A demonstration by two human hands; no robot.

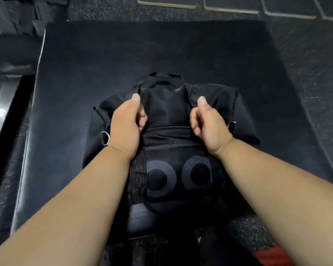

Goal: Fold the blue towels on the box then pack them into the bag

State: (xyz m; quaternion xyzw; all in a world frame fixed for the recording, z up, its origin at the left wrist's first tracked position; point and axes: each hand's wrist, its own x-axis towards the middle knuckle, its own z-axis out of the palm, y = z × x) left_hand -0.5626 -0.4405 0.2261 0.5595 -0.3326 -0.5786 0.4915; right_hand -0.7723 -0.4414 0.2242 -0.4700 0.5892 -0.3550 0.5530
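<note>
My left hand (pixel 126 121) and right hand (pixel 210 123) each had a clamped grip on the black bag's (pixel 167 112) fabric, atop the black box (pixel 123 60).

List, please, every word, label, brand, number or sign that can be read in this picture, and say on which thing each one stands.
No readable words or numbers are in view.
Bag: a faint dark curved mark near the top, too dim to name as a brand.
Bag, mesh end: two grey rings, a pattern, not letters.
Left hand and right hand grip the bag's fabric and may hide some marks.
Box: no text visible.
</note>
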